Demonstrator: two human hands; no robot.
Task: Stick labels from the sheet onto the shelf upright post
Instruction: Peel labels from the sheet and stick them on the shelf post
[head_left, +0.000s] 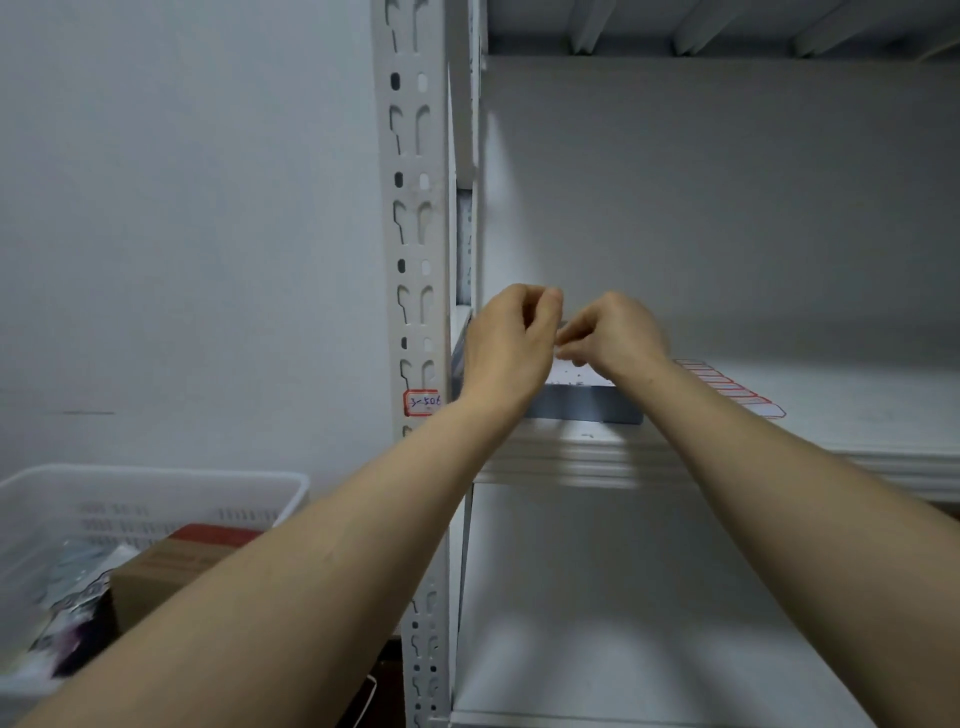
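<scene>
A: Nearest you, at eight o'clock, sits the white plastic basket (156, 483) with slotted walls. It holds a brown cardboard box (166, 566) and some glossy packets. None of that belongs to the job.

B: Agreed. Farther out, at nine o'clock, you have one label (422, 401) already on the post (415, 218). It's a red-bordered rounded rectangle with blue handwriting, lying flat on the painted white metal between the keyhole slots. So I'd judge you at least one done, and the stretch of post above it is bare.

A: At the centre, your left hand (511, 345) and right hand (615, 338) meet above the shelf. Both have their fingers curled in, with the tips pinched on a small pale scrap (562, 332) between them. It's probably the next label being peeled, but it's too small for me to say for sure.

B: Under your hands lies a grey pad (582, 404), flat, with a speckled white top. Just past it, at three o'clock, the sheet (727, 387) rests on the smooth white shelf (857, 415). It's thin paper with a column of red-edged labels on it. Several look unused, so most of the work seems left: peel, carry to nine o'clock, press flat.

A: Beyond that, only the matte back wall (727, 182).
</scene>
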